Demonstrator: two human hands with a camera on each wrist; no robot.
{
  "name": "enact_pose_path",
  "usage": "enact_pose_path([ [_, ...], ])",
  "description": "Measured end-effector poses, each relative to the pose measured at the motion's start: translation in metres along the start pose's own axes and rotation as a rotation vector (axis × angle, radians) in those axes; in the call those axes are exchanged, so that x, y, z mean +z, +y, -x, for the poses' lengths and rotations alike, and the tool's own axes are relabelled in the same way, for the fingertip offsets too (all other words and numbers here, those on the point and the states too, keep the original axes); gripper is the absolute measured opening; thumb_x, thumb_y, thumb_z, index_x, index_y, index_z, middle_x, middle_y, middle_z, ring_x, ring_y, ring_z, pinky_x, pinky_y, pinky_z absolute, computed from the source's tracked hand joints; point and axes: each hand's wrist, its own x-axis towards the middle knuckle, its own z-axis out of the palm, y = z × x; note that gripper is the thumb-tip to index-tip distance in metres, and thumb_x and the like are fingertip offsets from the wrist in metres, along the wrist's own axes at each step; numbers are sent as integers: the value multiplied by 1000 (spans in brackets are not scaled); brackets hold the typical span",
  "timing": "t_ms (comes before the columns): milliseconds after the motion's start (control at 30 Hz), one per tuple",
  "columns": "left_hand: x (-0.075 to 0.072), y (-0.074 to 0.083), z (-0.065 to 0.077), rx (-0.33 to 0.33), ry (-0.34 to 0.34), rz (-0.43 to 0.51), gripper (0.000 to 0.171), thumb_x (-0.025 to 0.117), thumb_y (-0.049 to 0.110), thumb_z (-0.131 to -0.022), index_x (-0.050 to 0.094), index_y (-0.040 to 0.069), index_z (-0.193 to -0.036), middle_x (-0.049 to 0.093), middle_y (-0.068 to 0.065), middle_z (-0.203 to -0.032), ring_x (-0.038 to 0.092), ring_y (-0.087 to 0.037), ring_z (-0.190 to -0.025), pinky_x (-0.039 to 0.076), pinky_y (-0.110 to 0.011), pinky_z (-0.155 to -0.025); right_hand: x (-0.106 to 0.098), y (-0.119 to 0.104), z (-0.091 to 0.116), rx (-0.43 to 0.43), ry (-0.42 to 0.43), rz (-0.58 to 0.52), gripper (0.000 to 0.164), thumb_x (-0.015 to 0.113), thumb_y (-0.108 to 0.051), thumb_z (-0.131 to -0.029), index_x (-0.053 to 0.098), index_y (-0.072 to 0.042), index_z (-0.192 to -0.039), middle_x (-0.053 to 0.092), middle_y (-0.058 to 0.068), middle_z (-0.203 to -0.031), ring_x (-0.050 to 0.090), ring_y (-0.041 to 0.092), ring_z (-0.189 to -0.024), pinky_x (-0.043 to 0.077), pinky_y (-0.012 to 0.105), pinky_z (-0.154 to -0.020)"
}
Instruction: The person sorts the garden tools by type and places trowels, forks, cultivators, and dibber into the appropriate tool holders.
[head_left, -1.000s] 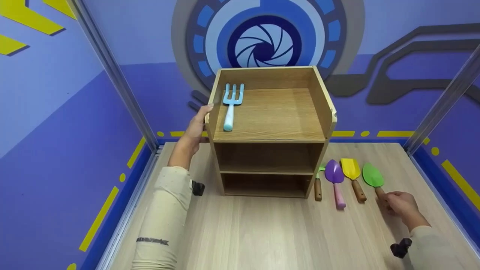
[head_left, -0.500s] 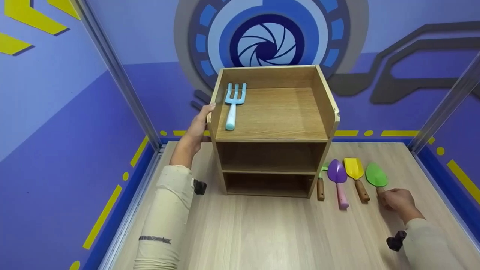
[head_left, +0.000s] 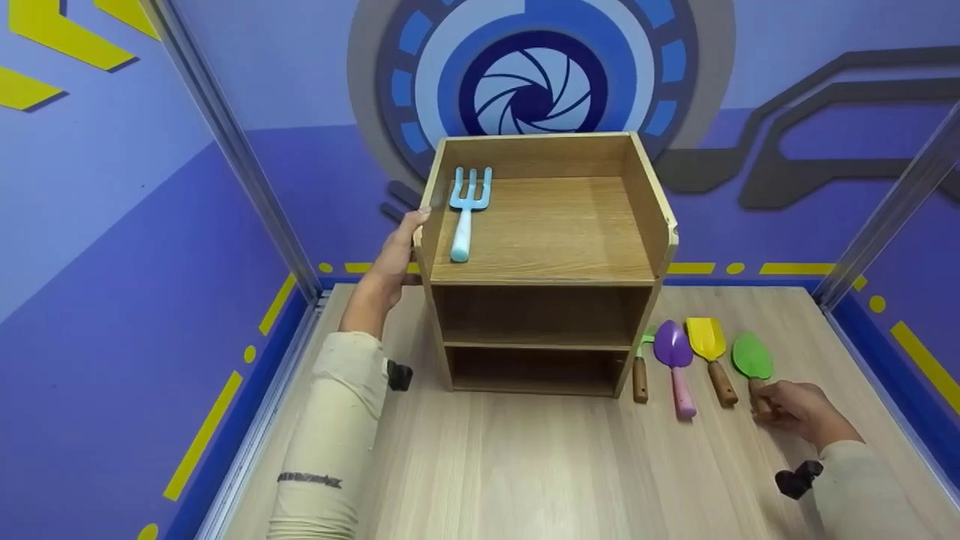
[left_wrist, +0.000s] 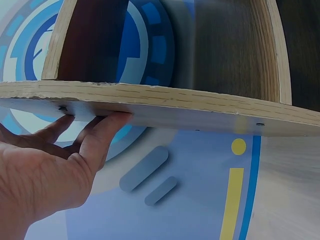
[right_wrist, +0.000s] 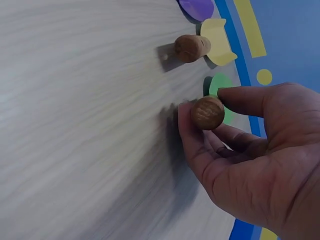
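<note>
My right hand (head_left: 806, 411) pinches the brown wooden handle of a green trowel (head_left: 751, 355) at the far right of the row. In the right wrist view, thumb and fingers (right_wrist: 197, 145) stand on either side of the handle's round end (right_wrist: 208, 113). On the left, my left hand (head_left: 390, 259) rests against the outer side of a wooden shelf unit (head_left: 540, 283). The left wrist view has its fingertips (left_wrist: 117, 118) touching the side panel (left_wrist: 200, 118) from outside. A light-blue hand fork (head_left: 465, 214) lies on the unit's top shelf, tines toward the back.
Between shelf unit and green trowel lie a yellow shovel (head_left: 707, 341), a purple trowel (head_left: 673, 345) with a pink handle, and a green tool with a brown handle (head_left: 640, 379), its head partly hidden by the unit. Printed walls (head_left: 300, 82) enclose the wooden table (head_left: 525, 465).
The right hand has shifted slightly along the green trowel's handle, and the trowel now lies straighter. The left hand stays against the shelf unit.
</note>
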Motion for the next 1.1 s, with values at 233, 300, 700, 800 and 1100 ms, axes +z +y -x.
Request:
enact_pose_path([
  [233,-1,0,0,8,-10,2,75,40,67,-101,32,36,-168,20,-5,-179,34,-33,-156,42,-66,-116,-2,2,0,30,-89,-186,15,65,-17,-105,66,-2,-100,69,1,-82,74,17,-81,65,34,-85],
  [300,-2,0,0,9,-9,5,75,40,67,-101,32,35,-168,22,-5,-178,36,-33,-154,42,-66,-116,-2,2,0,37,-97,-208,14,67,-19,-104,67,-5,-101,69,1,-84,73,17,-82,65,33,-86],
  [700,-2,0,0,9,-2,-2,75,40,68,-100,33,36,-168,28,-8,-175,39,-34,-153,41,-66,-117,0,12,3,0,-317,-284,28,52,-19,-113,77,-14,-101,75,-2,-85,74,12,-84,63,24,-80],
  [800,-2,-1,1,1,5,-2,74,40,67,-100,34,36,-167,35,-10,-170,44,-33,-147,43,-63,-114,1,12,2,-29,-379,-337,29,48,-16,-114,76,-13,-104,74,-1,-87,72,12,-85,62,26,-81],
  [1100,-1,1,-1,0,-5,13,76,42,67,-99,34,35,-167,40,-11,-167,47,-33,-144,45,-64,-114,2,15,8,9,-351,-394,26,52,-16,-113,77,-14,-105,79,2,-94,75,13,-87,62,25,-77],
])
